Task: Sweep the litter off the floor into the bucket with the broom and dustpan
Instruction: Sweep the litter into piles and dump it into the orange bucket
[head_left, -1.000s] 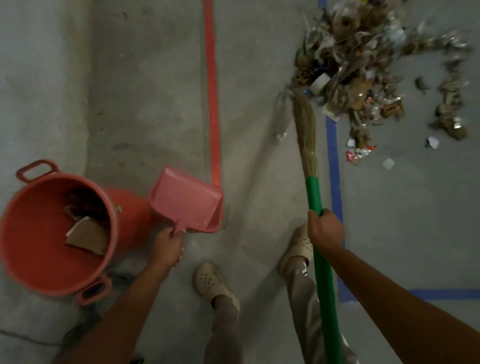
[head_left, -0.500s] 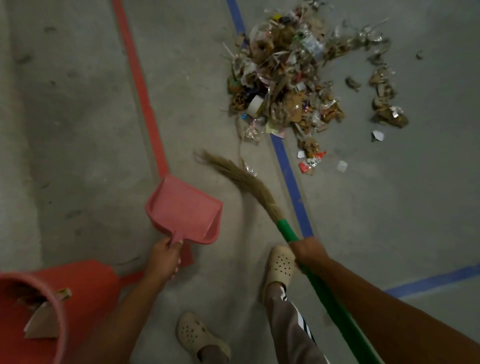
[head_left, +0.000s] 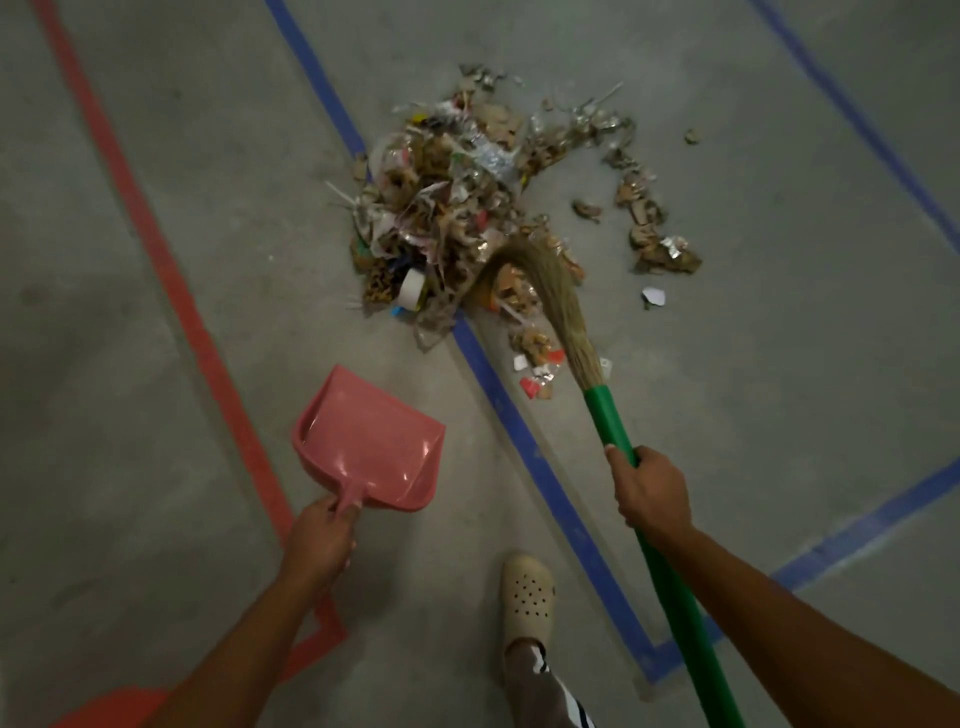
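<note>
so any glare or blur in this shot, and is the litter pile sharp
Head view: dim, flat light; small glare patches inside the pink dustpan near its handle; the broom has softly smeared bristles; litter pile reasonably sharp.

a red tape line (head_left: 174, 291) is running down the left. a long blue tape line (head_left: 514, 431) is meeting another blue line (head_left: 857, 530) at a corner. 1 cream clog (head_left: 527, 597) is standing just left of the long line, a striped trouser leg (head_left: 540, 686) showing at its heel.
</note>
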